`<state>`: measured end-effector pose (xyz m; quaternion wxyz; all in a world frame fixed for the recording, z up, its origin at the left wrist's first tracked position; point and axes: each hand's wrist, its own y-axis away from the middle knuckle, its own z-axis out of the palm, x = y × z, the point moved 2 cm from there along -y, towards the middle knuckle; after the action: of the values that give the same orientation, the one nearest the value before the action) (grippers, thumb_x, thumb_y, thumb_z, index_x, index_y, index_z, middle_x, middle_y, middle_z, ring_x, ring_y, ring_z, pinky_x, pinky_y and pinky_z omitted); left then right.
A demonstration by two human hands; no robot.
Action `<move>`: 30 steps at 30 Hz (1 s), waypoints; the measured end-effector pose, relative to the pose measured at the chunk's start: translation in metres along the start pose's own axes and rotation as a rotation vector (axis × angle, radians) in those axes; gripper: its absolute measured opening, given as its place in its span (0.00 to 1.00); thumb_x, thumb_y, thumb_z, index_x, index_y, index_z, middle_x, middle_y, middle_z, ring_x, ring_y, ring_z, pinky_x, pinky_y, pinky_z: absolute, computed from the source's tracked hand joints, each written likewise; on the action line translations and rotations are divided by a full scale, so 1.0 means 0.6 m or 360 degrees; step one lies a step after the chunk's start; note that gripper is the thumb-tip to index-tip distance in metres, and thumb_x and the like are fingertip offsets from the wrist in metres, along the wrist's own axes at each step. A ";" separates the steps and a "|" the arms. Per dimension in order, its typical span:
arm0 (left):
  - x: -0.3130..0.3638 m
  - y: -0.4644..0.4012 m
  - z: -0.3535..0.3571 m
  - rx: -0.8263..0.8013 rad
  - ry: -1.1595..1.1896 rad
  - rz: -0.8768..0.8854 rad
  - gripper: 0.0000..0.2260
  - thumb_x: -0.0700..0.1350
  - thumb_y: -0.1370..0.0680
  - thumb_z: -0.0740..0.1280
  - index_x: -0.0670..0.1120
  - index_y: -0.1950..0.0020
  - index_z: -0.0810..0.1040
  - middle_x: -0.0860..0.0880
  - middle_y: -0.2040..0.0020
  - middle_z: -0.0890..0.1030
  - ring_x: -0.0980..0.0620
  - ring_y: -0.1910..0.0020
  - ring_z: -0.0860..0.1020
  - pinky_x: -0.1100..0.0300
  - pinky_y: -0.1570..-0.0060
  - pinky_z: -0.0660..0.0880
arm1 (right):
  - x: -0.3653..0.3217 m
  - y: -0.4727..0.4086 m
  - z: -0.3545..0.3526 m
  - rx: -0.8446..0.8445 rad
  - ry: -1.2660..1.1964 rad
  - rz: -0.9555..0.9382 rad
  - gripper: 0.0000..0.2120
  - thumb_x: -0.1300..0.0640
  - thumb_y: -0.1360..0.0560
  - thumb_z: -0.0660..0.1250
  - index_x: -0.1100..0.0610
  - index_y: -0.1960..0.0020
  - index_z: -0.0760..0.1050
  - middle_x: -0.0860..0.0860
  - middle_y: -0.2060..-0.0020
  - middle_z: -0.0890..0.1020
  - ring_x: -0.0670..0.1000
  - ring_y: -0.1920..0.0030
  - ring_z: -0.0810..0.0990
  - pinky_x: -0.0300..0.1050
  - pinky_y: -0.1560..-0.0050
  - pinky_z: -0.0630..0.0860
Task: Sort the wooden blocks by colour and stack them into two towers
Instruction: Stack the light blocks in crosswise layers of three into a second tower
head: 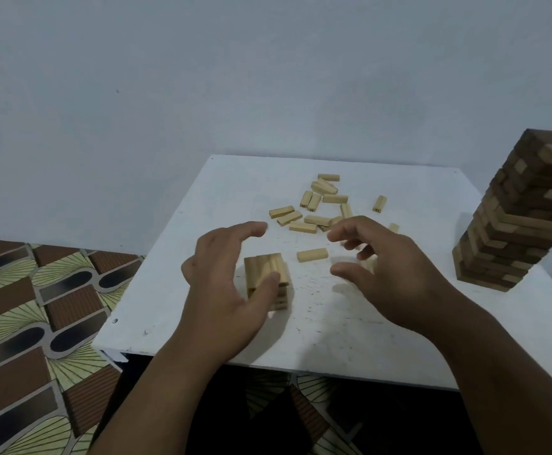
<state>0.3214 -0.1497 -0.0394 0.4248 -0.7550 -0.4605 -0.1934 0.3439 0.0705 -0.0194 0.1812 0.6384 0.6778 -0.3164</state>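
Note:
A short stack of light wooden blocks [267, 267] stands near the front of the white table [176, 290]. My left hand [225, 280] hovers around it, fingers spread, the thumb against the stack's front edge. My right hand [386, 270] hangs to the right of the stack with loosely curved fingers, blurred, holding nothing I can see. One light block [312, 254] lies between the hands. Several loose light blocks [317, 205] are scattered further back. A tall tower of mixed dark and light blocks [514, 218] stands at the right edge.
A plain pale wall rises behind the table. To the left and under the table lies a patterned floor [31, 310] in brown, black and yellow. The table's front edge runs just below my wrists.

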 end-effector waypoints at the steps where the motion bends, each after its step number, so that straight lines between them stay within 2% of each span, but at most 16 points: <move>1: 0.014 0.002 0.009 -0.0007 -0.0014 0.0066 0.22 0.48 0.28 0.69 0.58 0.34 0.71 0.66 0.37 0.72 0.61 0.31 0.65 0.67 0.33 0.51 | 0.006 0.012 -0.008 0.0046 -0.0001 0.0005 0.16 0.54 0.25 0.73 0.39 0.44 0.72 0.33 0.52 0.75 0.36 0.51 0.74 0.29 0.56 0.67; 4: 0.052 0.009 0.041 -0.0067 -0.0048 0.0277 0.21 0.46 0.27 0.70 0.56 0.34 0.72 0.64 0.38 0.73 0.59 0.32 0.66 0.66 0.35 0.54 | 0.027 0.049 -0.017 0.0125 -0.0011 0.0013 0.15 0.53 0.26 0.73 0.39 0.45 0.74 0.35 0.52 0.77 0.36 0.51 0.74 0.32 0.54 0.69; 7: 0.080 0.017 0.081 -0.0231 -0.0036 0.0387 0.21 0.46 0.25 0.69 0.55 0.33 0.72 0.62 0.38 0.72 0.59 0.33 0.66 0.64 0.35 0.56 | 0.061 0.072 -0.008 0.0201 0.0027 0.0053 0.14 0.55 0.26 0.73 0.42 0.44 0.76 0.37 0.51 0.78 0.37 0.51 0.74 0.34 0.51 0.71; 10: 0.084 0.026 0.129 -0.0467 0.0013 0.0355 0.21 0.46 0.22 0.65 0.56 0.30 0.69 0.61 0.35 0.71 0.62 0.32 0.65 0.64 0.34 0.59 | 0.099 0.077 0.012 0.0292 0.0124 0.0159 0.14 0.57 0.25 0.71 0.46 0.40 0.76 0.40 0.46 0.79 0.41 0.46 0.75 0.40 0.43 0.72; 12: 0.072 0.031 0.160 -0.0612 0.0037 0.0279 0.22 0.45 0.21 0.63 0.56 0.27 0.66 0.59 0.32 0.69 0.62 0.31 0.64 0.64 0.33 0.62 | 0.119 0.077 0.022 0.0320 0.0163 0.0232 0.15 0.58 0.24 0.69 0.49 0.39 0.77 0.44 0.43 0.79 0.47 0.40 0.74 0.39 0.39 0.66; 14: 0.061 0.034 0.183 -0.0671 -0.0055 0.0272 0.23 0.44 0.21 0.61 0.53 0.26 0.65 0.56 0.30 0.68 0.58 0.30 0.63 0.59 0.31 0.64 | 0.130 0.073 0.028 0.0321 0.0224 0.0221 0.15 0.61 0.25 0.70 0.53 0.39 0.78 0.48 0.41 0.79 0.51 0.38 0.73 0.36 0.39 0.61; 16: 0.053 0.027 0.197 -0.0631 -0.0148 0.0259 0.25 0.44 0.23 0.58 0.50 0.25 0.64 0.53 0.27 0.67 0.54 0.28 0.61 0.53 0.29 0.64 | 0.131 0.068 0.029 0.0297 0.0340 0.0180 0.16 0.60 0.27 0.71 0.54 0.39 0.78 0.49 0.39 0.79 0.54 0.38 0.72 0.41 0.40 0.64; 19: 0.040 0.003 0.212 -0.0571 -0.0233 0.0146 0.27 0.44 0.25 0.54 0.47 0.25 0.62 0.46 0.25 0.63 0.47 0.24 0.56 0.46 0.27 0.61 | 0.122 0.061 0.037 0.0250 0.0524 0.0202 0.20 0.54 0.25 0.70 0.50 0.34 0.76 0.47 0.32 0.74 0.55 0.35 0.70 0.51 0.40 0.69; 22: 0.031 -0.017 0.221 -0.0638 -0.0249 -0.0022 0.28 0.41 0.25 0.56 0.48 0.24 0.58 0.45 0.23 0.60 0.43 0.22 0.51 0.42 0.26 0.59 | 0.115 0.057 0.049 0.0141 0.0629 0.0199 0.21 0.49 0.23 0.65 0.45 0.30 0.72 0.43 0.28 0.70 0.54 0.34 0.67 0.52 0.39 0.66; 25: 0.027 -0.024 0.223 -0.0689 -0.0312 -0.0163 0.28 0.40 0.23 0.58 0.52 0.24 0.56 0.50 0.23 0.58 0.44 0.21 0.46 0.42 0.25 0.53 | 0.116 0.055 0.048 0.0115 0.0679 0.0244 0.20 0.46 0.22 0.63 0.43 0.31 0.72 0.39 0.29 0.70 0.51 0.34 0.66 0.49 0.40 0.63; 28: 0.036 -0.023 0.221 -0.0700 -0.0374 -0.0106 0.28 0.40 0.25 0.59 0.53 0.25 0.57 0.51 0.28 0.62 0.47 0.24 0.54 0.47 0.24 0.49 | 0.119 0.055 0.036 0.0174 0.0671 0.0323 0.19 0.44 0.23 0.64 0.43 0.33 0.75 0.36 0.32 0.73 0.48 0.37 0.66 0.47 0.42 0.61; 30: 0.043 -0.021 0.215 -0.0654 -0.0383 -0.0052 0.29 0.40 0.25 0.59 0.54 0.26 0.58 0.53 0.29 0.66 0.52 0.26 0.58 0.54 0.29 0.50 | 0.119 0.054 0.031 0.0217 0.0664 0.0364 0.17 0.44 0.23 0.65 0.42 0.35 0.77 0.35 0.35 0.76 0.46 0.39 0.67 0.47 0.43 0.60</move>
<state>0.3103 -0.0275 -0.0888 0.2013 -0.8357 -0.4709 -0.1985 0.3638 0.1114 -0.0861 0.0285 0.7733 0.6009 -0.2002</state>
